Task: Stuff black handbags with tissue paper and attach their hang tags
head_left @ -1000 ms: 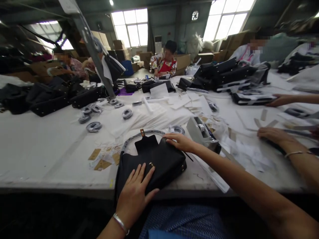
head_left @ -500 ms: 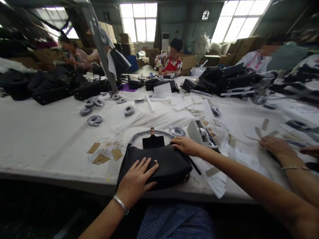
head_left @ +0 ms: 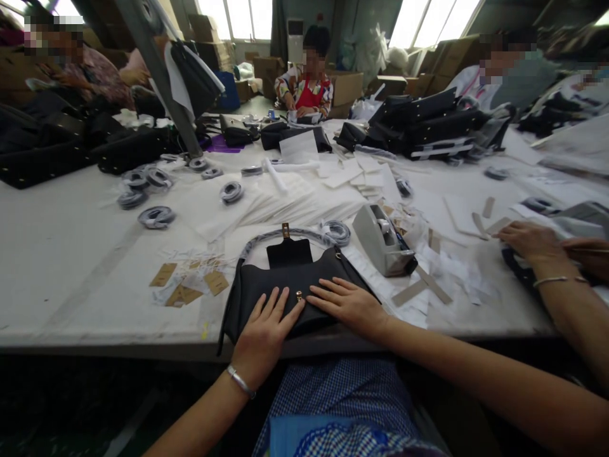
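A black handbag (head_left: 266,279) lies at the table's front edge, its flap (head_left: 288,253) folded back and its wrapped handle (head_left: 259,238) arching behind. My left hand (head_left: 264,327) rests flat on the bag's front, left of the small gold clasp (head_left: 299,296), fingers apart. On the other side of the clasp my right hand (head_left: 349,304) also lies flat on the bag, fingers stretched out. Neither hand grips anything.
A grey tape dispenser (head_left: 380,238) stands right of the bag. Brown tags (head_left: 183,294) lie to the left, coiled wrapped straps (head_left: 157,217) and white sheets (head_left: 304,197) beyond. A co-worker's hand (head_left: 530,241) is at the right. Black bags are piled at the back.
My right hand has moved from the bag's upper right corner down onto its front, beside the clasp. My left hand stays on the bag. The camera view has tilted down.
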Motion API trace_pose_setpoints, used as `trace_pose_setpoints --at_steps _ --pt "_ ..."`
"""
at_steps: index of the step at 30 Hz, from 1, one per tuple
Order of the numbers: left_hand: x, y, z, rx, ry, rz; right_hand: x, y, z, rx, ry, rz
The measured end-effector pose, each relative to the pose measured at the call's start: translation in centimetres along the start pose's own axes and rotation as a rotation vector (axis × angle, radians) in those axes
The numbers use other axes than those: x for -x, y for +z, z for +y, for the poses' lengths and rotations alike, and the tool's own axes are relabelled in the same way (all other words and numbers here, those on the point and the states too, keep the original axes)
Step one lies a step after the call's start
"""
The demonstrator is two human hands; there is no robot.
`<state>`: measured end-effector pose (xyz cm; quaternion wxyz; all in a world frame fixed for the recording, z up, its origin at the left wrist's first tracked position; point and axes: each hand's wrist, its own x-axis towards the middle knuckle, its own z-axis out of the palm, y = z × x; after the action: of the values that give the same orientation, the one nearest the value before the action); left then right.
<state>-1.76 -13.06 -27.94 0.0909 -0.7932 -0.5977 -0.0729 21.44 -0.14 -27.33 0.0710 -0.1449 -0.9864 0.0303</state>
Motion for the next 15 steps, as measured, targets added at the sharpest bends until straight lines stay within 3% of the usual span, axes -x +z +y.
trace_pose_setpoints --at_steps 5,8,11,15 --pt "1.8 -0.3 -0.7 -0.028 0.078 0.017 1.6 2.4 0.1 -0.06 -0.001 0.065" --pt "2.9 -0.3 -2.0 -0.012 0.075 0.037 1.8 2.7 0.3 -0.101 -0.019 0.06" --pt "3.8 0.9 -2.9 0.017 0.074 0.096 1.7 2.7 0.3 -0.113 -0.016 0.074" --pt "4.7 1.5 -2.2 0.056 -0.013 0.129 1.7 2.6 0.1 -0.132 -0.011 0.08"
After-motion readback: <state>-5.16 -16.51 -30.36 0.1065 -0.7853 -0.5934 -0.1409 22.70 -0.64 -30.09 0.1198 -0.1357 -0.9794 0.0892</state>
